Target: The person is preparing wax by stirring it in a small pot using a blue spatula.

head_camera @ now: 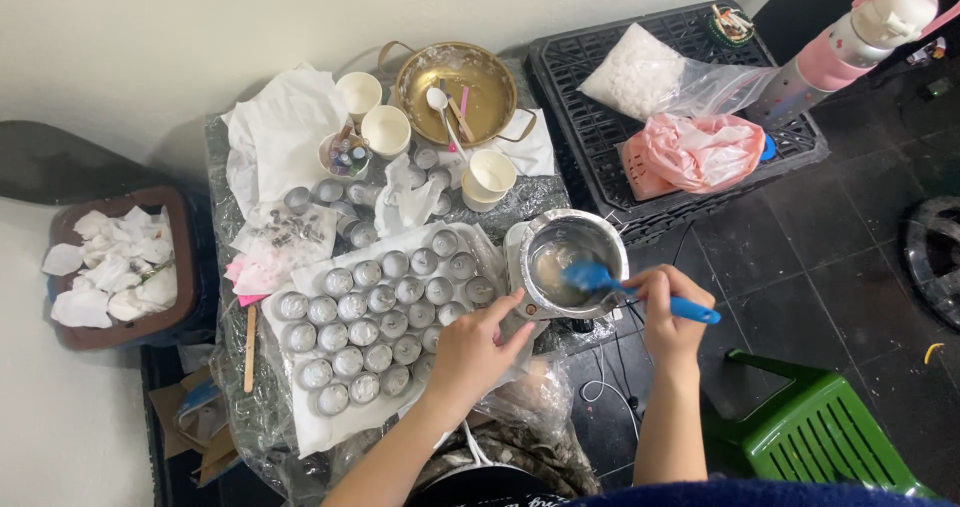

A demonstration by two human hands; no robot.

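Blue spatula [640, 294] gripped in right hand [668, 312], blade dipped in metal pot [568, 263]; pot steadied by left hand [472, 352], fingers loosely spread against rim.

Roughly twenty-five small silver tins [383, 325] stand in rows on the white sheet at centre, with a few more loose ones at twelve o'clock. Three white cups [386, 130] sit near one brass bowl [462, 90]. One steel pot [572, 259] holds one blue spatula [600, 282]. Two plastic bags [690, 152] lie on one black crate [600, 132] at two o'clock. One green stool [815, 432] stands at five o'clock.
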